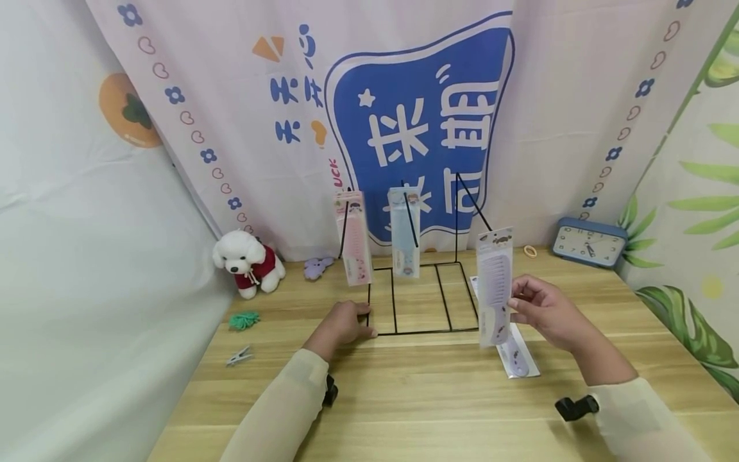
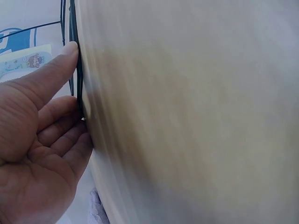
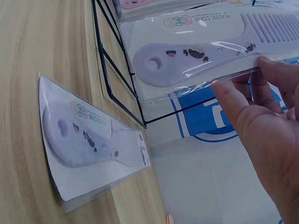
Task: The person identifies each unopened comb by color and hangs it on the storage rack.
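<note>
1. My right hand (image 1: 545, 309) has its grip on a purple comb in clear packaging (image 1: 494, 289); my thumb and fingertips (image 3: 236, 100) pinch the pack along its edge, about the middle of its length.
2. I hold that pack upright in the air, teeth end up and handle end down, just to the right of the black wire rack (image 1: 424, 301) and clear of the table (image 1: 439, 398).
3. Below it, a second packaged purple comb (image 1: 516, 353) lies flat on the table, near the rack's front right corner; the right wrist view shows the same lettering printed on both packs.
4. My left hand (image 1: 342, 326) has no grip on anything: its fingers are straight and relaxed, resting on the table and touching the rack's front left corner. The left wrist view shows my fingertips against the thin black wire.
5. The rack's base is a wire grid lying flat on the table, with thin rods rising from its back.
6. Two more packaged combs hang on those rods: a pink one (image 1: 354, 239) on the left and a blue one (image 1: 403, 232) beside it.
7. Further left sit a white plush dog in a red top (image 1: 247, 262), a small purple soft toy (image 1: 317, 267), a green tangle of string (image 1: 244, 319) and a clothes peg (image 1: 239, 355).
8. At the far right of the table stands a blue clock (image 1: 589, 242), with a small yellow ring (image 1: 530, 251) near it.
9. A printed cloth with a large blue panel (image 1: 421, 122) hangs behind everything.
</note>
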Demonstrator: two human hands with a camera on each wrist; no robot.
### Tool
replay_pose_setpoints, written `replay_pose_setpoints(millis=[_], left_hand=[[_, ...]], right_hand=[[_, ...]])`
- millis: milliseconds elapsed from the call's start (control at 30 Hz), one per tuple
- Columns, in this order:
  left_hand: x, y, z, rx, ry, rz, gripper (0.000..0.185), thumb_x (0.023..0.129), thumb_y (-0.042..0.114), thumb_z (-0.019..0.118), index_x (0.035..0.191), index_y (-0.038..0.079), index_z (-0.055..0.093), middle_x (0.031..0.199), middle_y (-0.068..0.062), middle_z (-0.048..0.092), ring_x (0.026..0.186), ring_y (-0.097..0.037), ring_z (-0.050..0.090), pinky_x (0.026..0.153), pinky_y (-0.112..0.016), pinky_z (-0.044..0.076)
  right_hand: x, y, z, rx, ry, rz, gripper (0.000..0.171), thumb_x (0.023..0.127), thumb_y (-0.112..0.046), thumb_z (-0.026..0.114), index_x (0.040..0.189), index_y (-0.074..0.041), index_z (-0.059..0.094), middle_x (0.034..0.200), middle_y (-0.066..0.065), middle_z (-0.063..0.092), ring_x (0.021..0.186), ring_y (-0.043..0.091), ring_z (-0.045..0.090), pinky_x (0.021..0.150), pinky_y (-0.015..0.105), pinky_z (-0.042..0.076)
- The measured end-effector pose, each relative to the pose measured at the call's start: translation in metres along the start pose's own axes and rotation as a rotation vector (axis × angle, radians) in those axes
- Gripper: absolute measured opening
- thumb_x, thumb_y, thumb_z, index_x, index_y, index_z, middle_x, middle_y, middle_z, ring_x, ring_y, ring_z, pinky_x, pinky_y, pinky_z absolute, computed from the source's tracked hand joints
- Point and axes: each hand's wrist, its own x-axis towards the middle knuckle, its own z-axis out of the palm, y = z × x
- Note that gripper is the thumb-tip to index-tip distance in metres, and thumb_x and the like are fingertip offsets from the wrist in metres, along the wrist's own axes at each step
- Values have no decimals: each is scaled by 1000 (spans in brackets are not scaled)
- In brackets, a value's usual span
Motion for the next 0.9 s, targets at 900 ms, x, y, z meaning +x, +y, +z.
replay_pose_setpoints(millis=[900], left_hand=[[0, 0, -1, -5, -10, -14, 69, 93, 33, 89, 153, 9, 64, 164, -8, 57, 156, -35, 47, 130, -50, 40]], right_hand=[[88, -6, 16, -213, 339, 225, 38, 114, -14, 58, 146, 5, 51, 131, 14, 59, 115, 16, 63, 95, 30, 66]])
